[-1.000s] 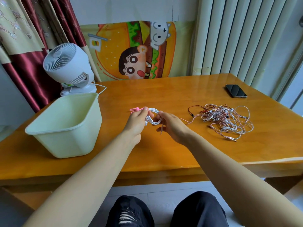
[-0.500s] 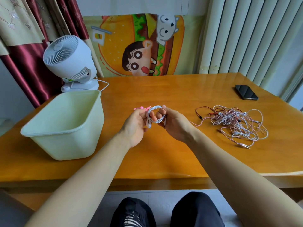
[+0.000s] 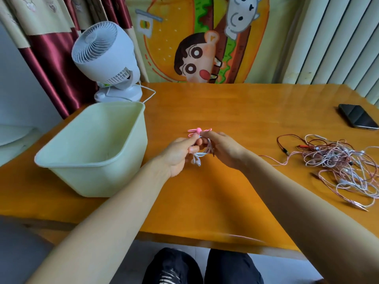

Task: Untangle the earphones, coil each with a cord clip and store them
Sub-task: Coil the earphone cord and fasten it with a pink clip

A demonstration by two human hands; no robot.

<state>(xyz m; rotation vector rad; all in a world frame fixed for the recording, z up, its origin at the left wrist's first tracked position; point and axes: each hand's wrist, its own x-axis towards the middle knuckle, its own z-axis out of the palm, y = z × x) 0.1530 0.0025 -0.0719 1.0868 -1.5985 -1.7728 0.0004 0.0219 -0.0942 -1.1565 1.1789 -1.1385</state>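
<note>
Near the centre of the frame, both hands met just above the orange wooden table (image 3: 225,107) around a coiled white earphone (image 3: 202,153). The left hand (image 3: 176,154) had its fingers curled and pinched the left side of the coil, and the earbuds hung below its fingertips. The right hand (image 3: 223,148) gripped the coil's right side with its fingers bent over the loops. A pink cord clip (image 3: 198,131) stood out at the top of the coil, between the two sets of fingertips; which fingers touched it could not be told. At the right edge of the frame, well apart from the hands, a tangle of pink, white and red earphones (image 3: 336,160) lay on the table, with one pink strand trailing towards the right forearm. A pale green bin (image 3: 92,181) stood on the table at the left of the frame, near the left hand. Behind the bin, at the upper left, stood a white fan (image 3: 104,58). A dark phone (image 3: 357,118) lay at the right, above the tangle.
</note>
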